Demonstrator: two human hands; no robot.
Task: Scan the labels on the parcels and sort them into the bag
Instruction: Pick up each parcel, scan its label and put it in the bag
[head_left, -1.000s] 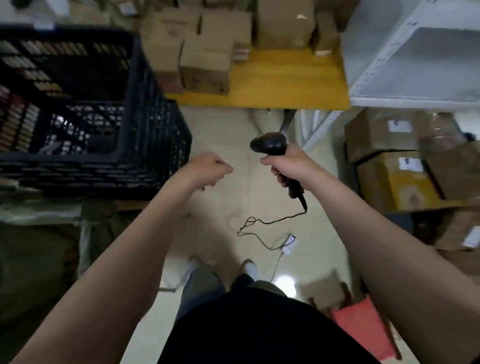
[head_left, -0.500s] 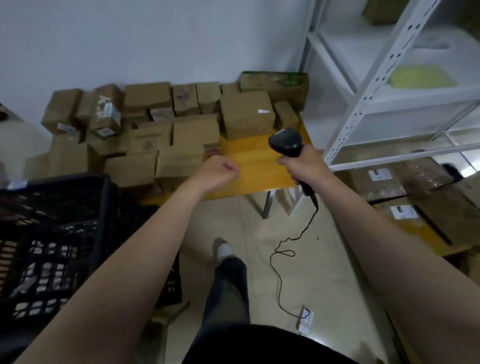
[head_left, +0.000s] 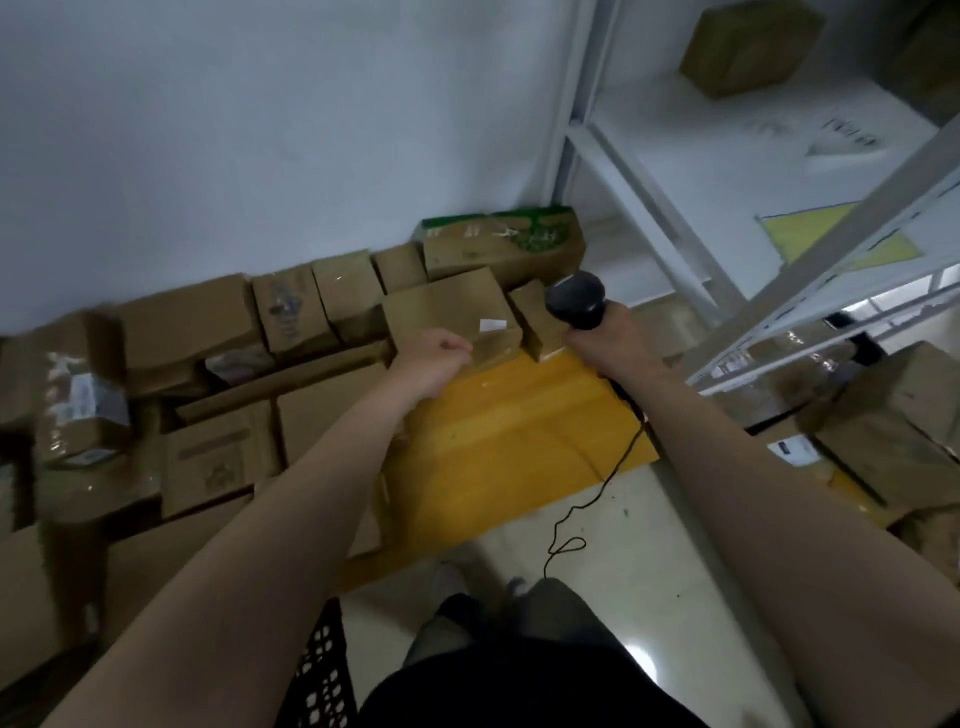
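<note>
Several brown cardboard parcels lie packed together on a yellow table (head_left: 519, 447) against the wall. One parcel with a small white label (head_left: 447, 309) sits at the table's back right. My left hand (head_left: 431, 358) is at this parcel's near face with its fingers curled, and no grip on it shows. Just right of that parcel, my right hand (head_left: 615, 340) grips the handle of a black barcode scanner (head_left: 575, 300), whose head is next to a smaller parcel (head_left: 535, 322). The scanner's cable (head_left: 597, 493) hangs down to the floor. No bag is in view.
A white metal shelf rack (head_left: 691, 249) stands to the right, with more labelled boxes (head_left: 883, 441) on the floor under it. A green-printed carton (head_left: 498, 244) leans at the wall. The corner of a black plastic crate (head_left: 322, 670) shows by my legs.
I have turned from the black crate and stepped to the yellow table. Both hands have moved forward to the parcels at its back right, the scanner still in my right hand.
</note>
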